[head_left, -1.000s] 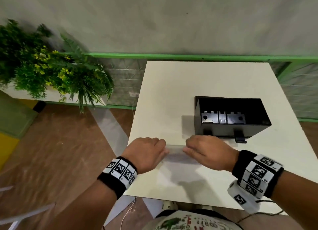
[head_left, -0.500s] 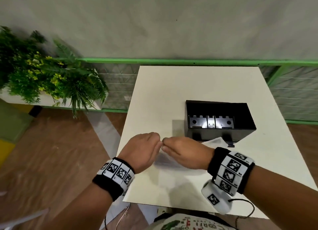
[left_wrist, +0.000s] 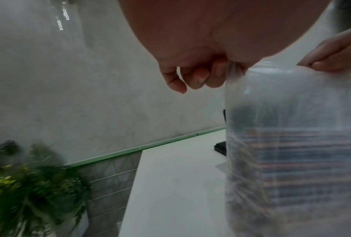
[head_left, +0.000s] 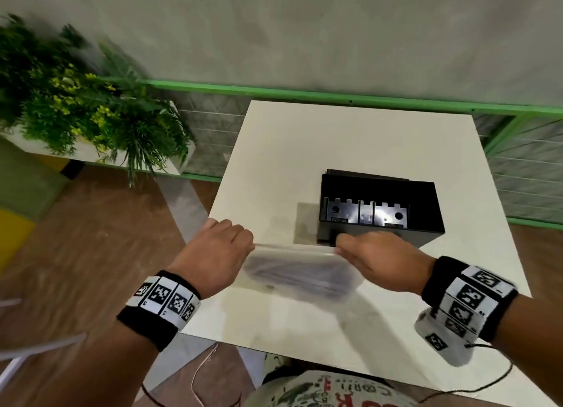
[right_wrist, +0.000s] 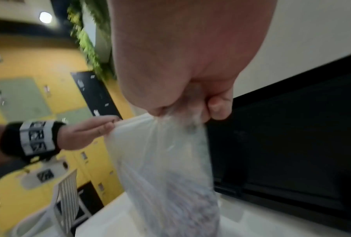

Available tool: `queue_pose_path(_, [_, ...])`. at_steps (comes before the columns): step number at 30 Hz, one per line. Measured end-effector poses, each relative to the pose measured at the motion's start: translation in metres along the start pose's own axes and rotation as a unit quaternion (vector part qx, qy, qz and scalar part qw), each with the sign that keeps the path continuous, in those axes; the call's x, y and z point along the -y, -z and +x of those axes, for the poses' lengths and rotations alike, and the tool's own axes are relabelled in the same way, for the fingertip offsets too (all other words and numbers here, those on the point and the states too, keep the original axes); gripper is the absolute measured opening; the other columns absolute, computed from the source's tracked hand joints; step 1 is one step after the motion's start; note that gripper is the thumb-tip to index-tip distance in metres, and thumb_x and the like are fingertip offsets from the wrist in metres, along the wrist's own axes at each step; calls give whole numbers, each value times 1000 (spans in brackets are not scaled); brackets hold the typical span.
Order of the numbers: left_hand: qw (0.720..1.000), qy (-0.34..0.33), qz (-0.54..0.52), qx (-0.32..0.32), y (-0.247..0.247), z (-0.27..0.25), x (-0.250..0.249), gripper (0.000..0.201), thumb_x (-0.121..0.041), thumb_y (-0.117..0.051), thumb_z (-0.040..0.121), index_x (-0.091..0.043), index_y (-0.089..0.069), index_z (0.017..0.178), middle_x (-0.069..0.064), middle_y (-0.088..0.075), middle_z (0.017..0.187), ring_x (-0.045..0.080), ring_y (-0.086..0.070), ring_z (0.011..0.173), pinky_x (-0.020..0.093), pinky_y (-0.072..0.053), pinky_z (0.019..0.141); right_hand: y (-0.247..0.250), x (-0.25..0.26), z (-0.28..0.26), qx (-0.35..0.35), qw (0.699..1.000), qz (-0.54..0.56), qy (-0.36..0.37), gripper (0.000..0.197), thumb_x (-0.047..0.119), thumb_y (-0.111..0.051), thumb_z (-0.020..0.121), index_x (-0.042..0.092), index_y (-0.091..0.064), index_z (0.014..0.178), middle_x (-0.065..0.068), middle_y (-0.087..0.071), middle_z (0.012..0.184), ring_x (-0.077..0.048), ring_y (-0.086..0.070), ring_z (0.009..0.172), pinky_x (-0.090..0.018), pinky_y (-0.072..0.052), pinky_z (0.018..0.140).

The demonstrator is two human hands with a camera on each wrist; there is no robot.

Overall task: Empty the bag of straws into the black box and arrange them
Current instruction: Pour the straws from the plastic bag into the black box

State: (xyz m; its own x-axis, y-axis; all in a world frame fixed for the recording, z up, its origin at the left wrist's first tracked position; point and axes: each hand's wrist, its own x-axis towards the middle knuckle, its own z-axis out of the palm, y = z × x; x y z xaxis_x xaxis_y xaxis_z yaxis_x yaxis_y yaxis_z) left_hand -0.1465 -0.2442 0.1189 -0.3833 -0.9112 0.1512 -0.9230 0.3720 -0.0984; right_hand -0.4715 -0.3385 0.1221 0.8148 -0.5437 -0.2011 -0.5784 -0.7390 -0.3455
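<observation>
A clear plastic bag (head_left: 300, 274) full of dark straws hangs above the white table (head_left: 380, 144), stretched between both hands. My left hand (head_left: 225, 248) pinches the bag's left top corner, and in the left wrist view the bag (left_wrist: 292, 152) hangs down from the left hand (left_wrist: 217, 70). My right hand (head_left: 374, 257) pinches the right top corner; in the right wrist view the bag (right_wrist: 166, 168) bunches under the right hand (right_wrist: 190, 109). The open black box (head_left: 380, 211) stands just beyond the right hand and holds no straws.
A green plant (head_left: 82, 111) on a white shelf stands left of the table. A green rail (head_left: 335, 94) runs behind the table along the grey wall. A white chair (right_wrist: 65, 197) stands by the table's near left side.
The hands were together on the flat bag on the table; now they have spread apart and lifted the bag, which hangs stretched between them.
</observation>
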Motion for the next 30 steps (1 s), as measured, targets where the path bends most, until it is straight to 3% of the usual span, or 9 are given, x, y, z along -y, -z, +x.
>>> queue_pose_path(3, [1000, -11, -17, 8, -1, 2, -14, 28, -31, -39, 104, -16, -63, 100, 3, -60, 94, 29, -57, 84, 44, -44, 84, -4, 3, -7, -11, 998, -52, 31, 22, 42, -19, 106, 27, -23, 91, 7, -33, 62, -28, -40, 56, -40, -39, 55])
queue_pose_path(7, [999, -39, -20, -27, -3, 30, -50, 34, -40, -43, 103, -19, -65, 116, 1, -63, 101, 25, -57, 94, 55, -43, 106, -10, 31, 14, -31, 996, -35, 70, 21, 39, -17, 102, 25, -25, 90, -2, -53, 71, -32, -46, 58, -41, -39, 53])
queue_pose_path(9, [996, -80, -31, -22, -12, 38, -63, 27, -36, -43, 103, -18, -63, 99, 2, -64, 84, 27, -60, 77, 46, -53, 87, -10, 37, 16, -44, 996, -47, 67, 22, 39, -17, 103, 25, -26, 89, -2, -55, 71, -30, -44, 57, -40, -38, 51])
queue_pose_path(12, [996, -86, -28, -20, -25, 32, -44, 35, -36, -36, 104, -16, -56, 83, 3, -60, 63, 28, -57, 48, 33, -44, 48, -9, 24, 1, -45, 996, -74, 33, 34, 42, -13, 101, 20, -38, 96, 1, -55, 67, -31, -48, 56, -35, -32, 51])
queue_pose_path(15, [999, -50, -16, -8, -31, 4, -3, 47, -41, -29, 107, -15, -55, 78, 2, -58, 56, 29, -54, 39, 30, -42, 37, -10, -1, -22, -51, 992, -115, -25, 12, 32, -32, 104, 25, -31, 93, 7, -32, 55, -28, -37, 50, -34, -35, 48])
queue_pose_path(18, [1000, -8, 0, -7, -29, -20, 30, 37, -37, -47, 102, -15, -55, 73, 0, -57, 52, 28, -55, 37, 29, -43, 32, -14, -14, -37, -13, 986, -142, -87, 11, 28, -41, 102, 27, -31, 98, 5, -45, 60, -29, -44, 56, -35, -39, 51])
queue_pose_path(22, [994, -43, -37, -90, -10, -18, 31, 44, -43, -38, 107, -13, -64, 88, 6, -64, 83, 28, -61, 70, 36, -50, 58, -12, 3, -35, -37, 986, -132, -93, 10, 34, -32, 105, 27, -32, 98, 2, -54, 64, -31, -50, 57, -40, -46, 53])
queue_pose_path(26, [990, -76, -114, 44, 6, 18, -28, 72, -70, -49, 90, -15, -49, 137, 8, -56, 134, 26, -54, 120, 43, -47, 102, 0, 48, -9, -152, 979, -139, -10, 17, 31, -52, 100, 22, -42, 89, 9, -36, 58, -24, -35, 45, -29, -28, 40])
queue_pose_path(30, [974, -27, -133, 182, 15, 45, -48, 22, -33, -46, 99, -17, -57, 110, 9, -66, 114, 33, -63, 104, 41, -48, 82, 17, 58, -3, -202, 970, -134, 28, 28, 39, -44, 102, 19, -56, 86, 4, -54, 67, -23, -51, 53, -33, -38, 41])
